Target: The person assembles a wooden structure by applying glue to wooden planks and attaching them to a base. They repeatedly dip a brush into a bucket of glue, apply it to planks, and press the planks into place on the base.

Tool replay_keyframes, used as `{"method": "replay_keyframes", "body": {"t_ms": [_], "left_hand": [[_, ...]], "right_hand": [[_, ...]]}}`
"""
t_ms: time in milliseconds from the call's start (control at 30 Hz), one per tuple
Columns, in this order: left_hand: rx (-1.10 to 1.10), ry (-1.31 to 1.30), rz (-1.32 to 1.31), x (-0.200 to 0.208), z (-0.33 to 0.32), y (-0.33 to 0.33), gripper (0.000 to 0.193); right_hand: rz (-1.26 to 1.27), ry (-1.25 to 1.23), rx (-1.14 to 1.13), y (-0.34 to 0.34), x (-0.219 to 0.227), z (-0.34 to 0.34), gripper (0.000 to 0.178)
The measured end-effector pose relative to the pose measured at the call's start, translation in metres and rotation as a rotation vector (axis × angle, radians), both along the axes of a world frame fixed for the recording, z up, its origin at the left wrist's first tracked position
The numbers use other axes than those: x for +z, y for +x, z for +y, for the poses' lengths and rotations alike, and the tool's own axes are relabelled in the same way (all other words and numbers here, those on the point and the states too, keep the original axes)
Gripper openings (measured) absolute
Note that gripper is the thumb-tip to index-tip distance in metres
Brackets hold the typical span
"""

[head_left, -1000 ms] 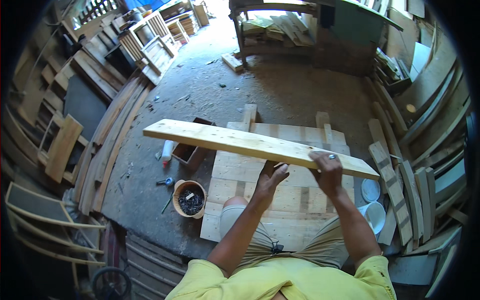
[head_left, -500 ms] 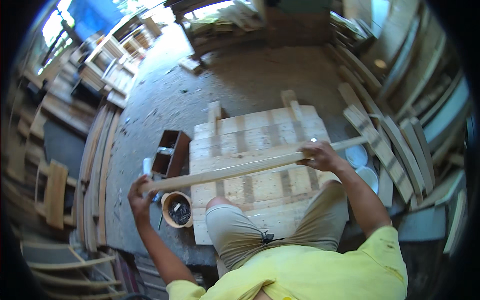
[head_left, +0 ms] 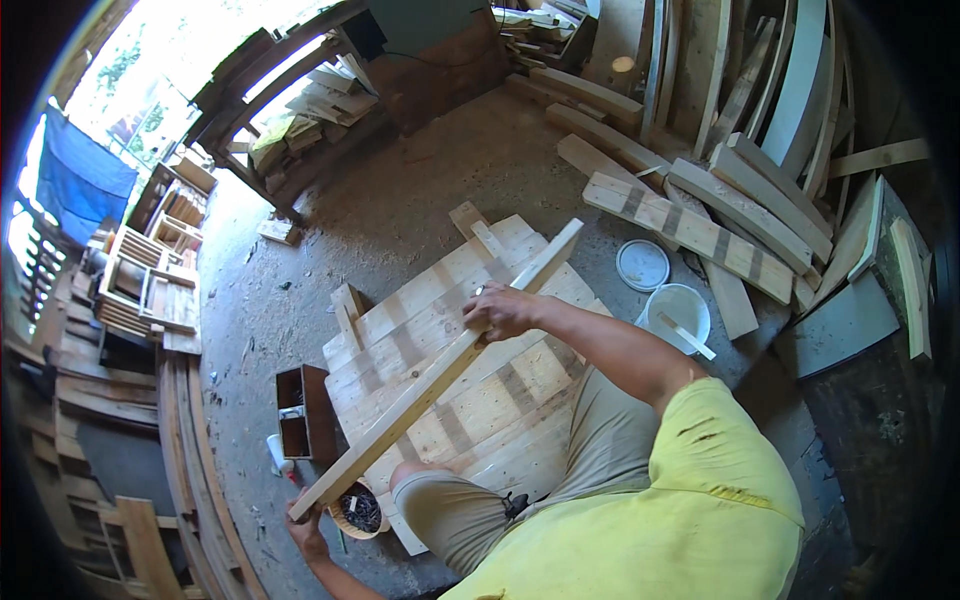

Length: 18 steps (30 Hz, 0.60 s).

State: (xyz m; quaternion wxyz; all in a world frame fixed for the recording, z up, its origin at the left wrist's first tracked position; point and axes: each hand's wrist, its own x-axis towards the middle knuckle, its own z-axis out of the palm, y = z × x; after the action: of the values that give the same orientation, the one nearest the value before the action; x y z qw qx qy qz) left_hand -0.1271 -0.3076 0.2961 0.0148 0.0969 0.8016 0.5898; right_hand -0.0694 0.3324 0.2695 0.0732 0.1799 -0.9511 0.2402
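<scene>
A long pale wooden batten (head_left: 425, 385) slants across in front of me, held at two places. My left hand (head_left: 308, 535) grips its near left end, with the fingers partly hidden beneath it. My right hand (head_left: 503, 310) is closed round it toward the far end. Below lies a panel of pale planks (head_left: 525, 385) with dark stripes across it, and my legs rest over its near side. Two short wood blocks stick out past its far edge. Beside my left hand, partly under the batten, is a round tub (head_left: 374, 534) of small dark pieces, perhaps nails.
An open brown box (head_left: 320, 415) and a white bottle (head_left: 277, 453) stand left of the panel. On the right are a white lid (head_left: 642, 265), a white bucket (head_left: 690, 312) and a striped board (head_left: 690, 235) among piled planks. Stacked timber (head_left: 180, 450) lines the left.
My view has turned to the right. The batten, nearly level across before, now slants more steeply, its left end nearer me and its right end farther off. Both hands keep their hold.
</scene>
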Motion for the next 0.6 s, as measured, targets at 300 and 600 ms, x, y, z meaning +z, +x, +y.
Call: {"method": "replay_keyframes", "body": {"t_ms": [300,600], "left_hand": [[0.014,-0.089,0.279,0.05,0.078,0.037,0.029],[0.061,-0.231,0.454,0.113,0.1,0.034,0.033]], "right_hand": [[-0.182,0.031,-0.171,-0.054,-0.043,0.02,0.044],[0.364,-0.561,-0.879,0.099,-0.078,0.15,0.034]]}}
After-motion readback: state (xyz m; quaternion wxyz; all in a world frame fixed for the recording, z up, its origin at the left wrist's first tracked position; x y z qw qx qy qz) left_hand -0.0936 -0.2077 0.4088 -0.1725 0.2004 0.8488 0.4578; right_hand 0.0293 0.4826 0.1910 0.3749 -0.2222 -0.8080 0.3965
